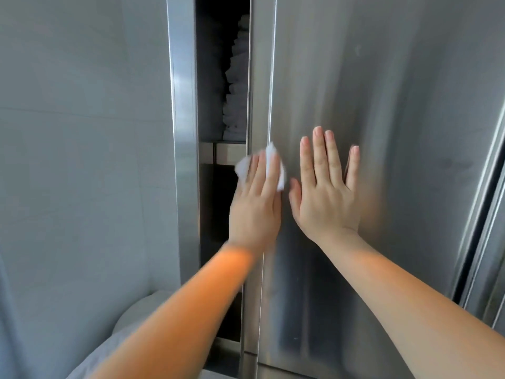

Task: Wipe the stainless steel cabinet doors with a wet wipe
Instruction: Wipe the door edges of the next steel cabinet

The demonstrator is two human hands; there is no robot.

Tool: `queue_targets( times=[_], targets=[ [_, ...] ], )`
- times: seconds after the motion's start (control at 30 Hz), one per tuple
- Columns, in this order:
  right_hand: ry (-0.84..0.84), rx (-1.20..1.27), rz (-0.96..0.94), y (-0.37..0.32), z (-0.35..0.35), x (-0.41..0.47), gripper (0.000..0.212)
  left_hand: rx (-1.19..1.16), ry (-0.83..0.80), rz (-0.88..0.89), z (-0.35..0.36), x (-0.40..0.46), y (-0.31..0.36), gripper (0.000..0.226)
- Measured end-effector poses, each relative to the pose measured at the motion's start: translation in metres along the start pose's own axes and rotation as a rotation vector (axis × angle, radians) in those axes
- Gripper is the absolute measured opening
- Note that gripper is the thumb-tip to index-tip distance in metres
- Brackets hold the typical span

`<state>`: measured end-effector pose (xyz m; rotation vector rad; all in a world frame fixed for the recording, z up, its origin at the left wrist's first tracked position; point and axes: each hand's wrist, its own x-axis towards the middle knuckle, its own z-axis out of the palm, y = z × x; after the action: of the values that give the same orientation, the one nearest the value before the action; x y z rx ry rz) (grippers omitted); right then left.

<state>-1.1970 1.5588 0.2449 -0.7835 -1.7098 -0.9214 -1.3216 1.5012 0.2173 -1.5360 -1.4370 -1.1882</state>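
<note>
head view, going left to right: a pale grey wall [82, 132] fills the left side, and low against it sits a rounded white object [136, 310] that is too blurred to name. next comes a vertical steel frame post [184, 132], then a narrow dark opening [218, 64] in the cabinet. inside that opening a stack of folded white towels [236, 86] rests on a steel shelf [229, 153], with dark space below the shelf.

the left hand [255, 206] reaches up from the lower left and presses a white wet wipe [269, 168] against the left edge of the stainless steel cabinet door [382, 105], right where the door meets the opening. the fingers lie flat and close together over the wipe, holding it to the metal; the wipe pokes out above the fingertips and to both sides of them. part of it overlaps the door's edge strip.

just beside it, the right hand [326, 187] lies flat on the door face with its fingers spread wide and pointing up, holding nothing. the two hands are near each other but apart, thumb side to thumb side. the wipe does not touch the right hand.

further right the door's brushed surface shows soft streaky reflections, and at the far right a dark vertical seam [478, 214] separates it from a neighbouring steel panel [498, 242].
</note>
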Motion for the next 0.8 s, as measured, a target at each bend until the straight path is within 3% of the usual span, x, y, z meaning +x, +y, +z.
queue_targets(
  times=[0.1, 0.17, 0.37, 0.57, 0.7, 0.8],
  targets=[
    [0.037, -0.006, 0.007, 0.001, 0.001, -0.001, 0.059, 0.021, 0.052, -0.013, -0.024, 0.076, 0.007, 0.056],
    [0.063, -0.007, 0.006, 0.0, 0.001, -0.002, 0.058, -0.009, 0.09, -0.032, -0.019, 0.083, 0.009, 0.055],
    [0.015, 0.026, 0.0, 0.0, 0.001, -0.001, 0.061, -0.002, 0.02, -0.093, 0.023, -0.063, 0.004, 0.058],
    [0.041, 0.026, 0.004, 0.0, 0.0, -0.002, 0.058, -0.006, 0.076, -0.031, -0.002, 0.032, 0.002, 0.054],
    [0.016, 0.031, -0.004, -0.001, -0.001, -0.001, 0.06, -0.023, 0.043, -0.09, 0.023, -0.059, 0.003, 0.056],
    [0.011, 0.024, 0.002, -0.001, -0.002, -0.001, 0.06, -0.038, -0.057, -0.015, 0.026, -0.102, -0.008, 0.054]
  ],
)
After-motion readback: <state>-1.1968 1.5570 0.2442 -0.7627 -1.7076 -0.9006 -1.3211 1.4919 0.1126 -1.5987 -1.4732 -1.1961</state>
